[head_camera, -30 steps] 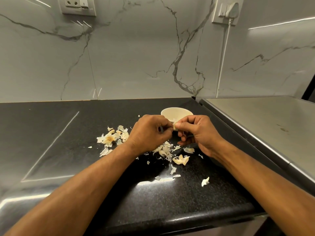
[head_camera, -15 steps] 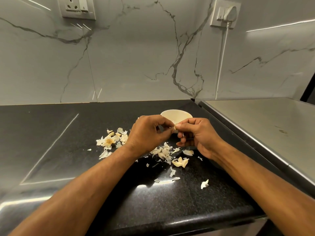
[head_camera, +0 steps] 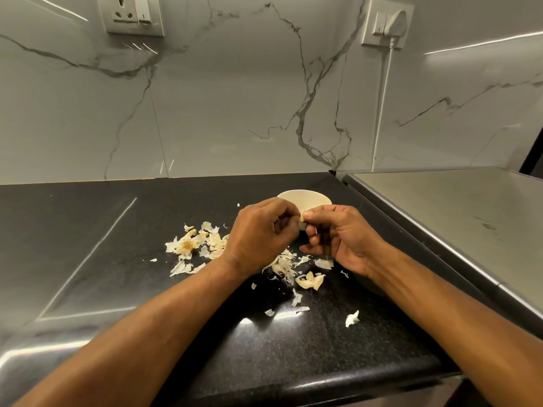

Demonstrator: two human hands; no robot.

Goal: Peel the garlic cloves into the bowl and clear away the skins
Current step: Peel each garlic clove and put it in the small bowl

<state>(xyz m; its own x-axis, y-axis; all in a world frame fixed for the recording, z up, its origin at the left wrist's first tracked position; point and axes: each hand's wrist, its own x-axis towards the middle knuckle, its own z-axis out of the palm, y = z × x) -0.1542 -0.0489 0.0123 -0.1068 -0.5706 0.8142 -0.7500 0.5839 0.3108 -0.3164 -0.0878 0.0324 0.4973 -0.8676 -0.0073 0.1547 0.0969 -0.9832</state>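
black speckled stone countertop (head_camera: 293, 362) fills the near part of the head view, with a grey-veined white marble backsplash (head_camera: 220, 113) rising at the far side. the left hand (head_camera: 258, 236) and the right hand (head_camera: 338, 236) meet above the counter, fingers curled, both pinching one small pale garlic clove (head_camera: 302, 223) between their fingertips. just beyond them stands a round cream ceramic bowl (head_camera: 305, 199); the hands cover its near wall, so what lies inside cannot be told. thin papery garlic skins (head_camera: 285, 267) lie scattered on the counter under and near the hands, a second heap with a dried root core (head_camera: 188, 245) lies to the left, and one loose white scrap (head_camera: 352, 318) sits apart on the near right. a brushed steel appliance top (head_camera: 455, 224) adjoins the counter on the right. on the wall, a white socket plate with switch (head_camera: 133, 14) sits far left, and a second white switch plate holding a white plug (head_camera: 395, 22) sits far right, its white cable (head_camera: 382, 107) hanging down to the counter. no writing is readable.
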